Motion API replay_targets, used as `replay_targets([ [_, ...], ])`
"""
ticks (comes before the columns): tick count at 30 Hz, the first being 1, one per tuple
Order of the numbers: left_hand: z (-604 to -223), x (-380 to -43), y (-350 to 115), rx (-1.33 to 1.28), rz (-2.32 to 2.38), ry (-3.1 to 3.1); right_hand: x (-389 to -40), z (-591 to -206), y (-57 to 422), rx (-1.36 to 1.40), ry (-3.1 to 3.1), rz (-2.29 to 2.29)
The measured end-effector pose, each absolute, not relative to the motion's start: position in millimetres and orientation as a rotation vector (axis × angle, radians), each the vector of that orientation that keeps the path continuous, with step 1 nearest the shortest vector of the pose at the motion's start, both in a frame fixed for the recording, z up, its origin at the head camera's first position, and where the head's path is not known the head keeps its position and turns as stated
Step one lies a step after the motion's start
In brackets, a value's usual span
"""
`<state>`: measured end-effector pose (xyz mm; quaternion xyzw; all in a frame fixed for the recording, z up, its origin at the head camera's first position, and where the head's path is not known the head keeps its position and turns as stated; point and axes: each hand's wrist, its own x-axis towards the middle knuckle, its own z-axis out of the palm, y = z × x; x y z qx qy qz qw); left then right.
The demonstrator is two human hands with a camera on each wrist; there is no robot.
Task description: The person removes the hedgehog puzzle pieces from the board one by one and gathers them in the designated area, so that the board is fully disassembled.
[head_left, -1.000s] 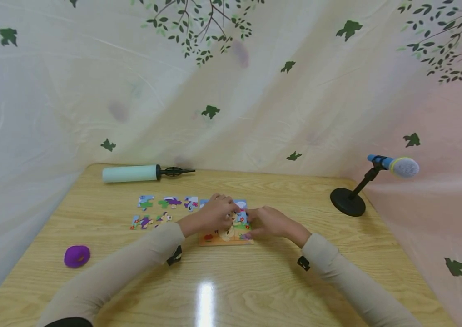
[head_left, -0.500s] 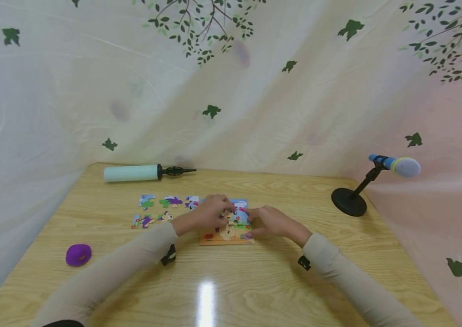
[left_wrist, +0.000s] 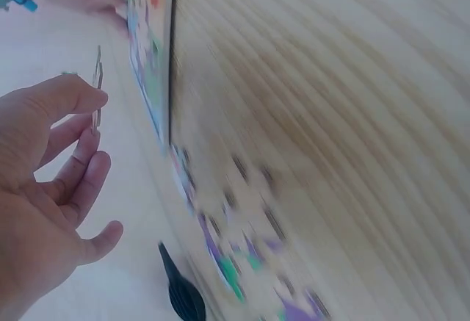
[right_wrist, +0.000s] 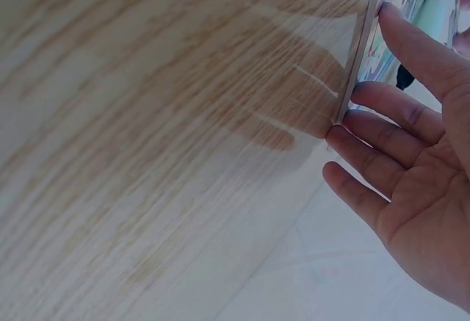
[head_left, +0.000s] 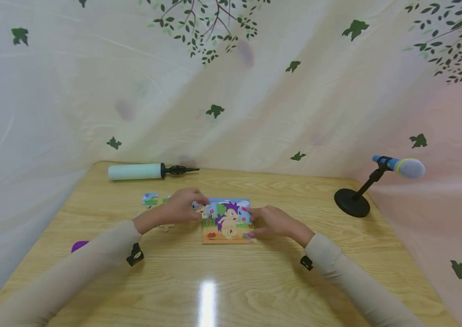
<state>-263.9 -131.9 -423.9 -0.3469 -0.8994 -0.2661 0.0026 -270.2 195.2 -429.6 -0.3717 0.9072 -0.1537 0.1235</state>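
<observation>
A hedgehog jigsaw puzzle in a flat tray lies mid-table in the head view. My left hand is raised just left of the tray. It pinches a thin puzzle piece between thumb and fingers, seen edge-on in the left wrist view. At the tray's right side, my right hand holds the edge. The right wrist view has its thumb on the tray's face and other fingers against the rim. Loose puzzle pieces lie to the left, partly hidden by my left hand and forearm.
Behind the pieces lies a pale green hand pump with a black nozzle. A blue toy microphone on a black stand is at the back right. My left sleeve partly covers a purple object. A leaf-patterned cloth hangs behind the table.
My left hand has moved left from over the puzzle to its left side, uncovering the hedgehog picture; it now holds a piece there. My right hand stays at the tray's right edge.
</observation>
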Motion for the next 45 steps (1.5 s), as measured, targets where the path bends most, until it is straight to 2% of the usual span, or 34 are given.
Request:
replay_targets([
  [11,-431,-258,-172,-1.088,-0.833,-2.846,-271,-430,200,-1.081,2.652,-0.474],
  [33,-449,-263,-173,-1.218,-0.698,-2.921,-271,-433,197,-1.053,2.642,-0.482],
  [45,-448,-263,-171,-1.185,-0.684,-2.961,-271,-432,197,-1.066,2.639,-0.477],
])
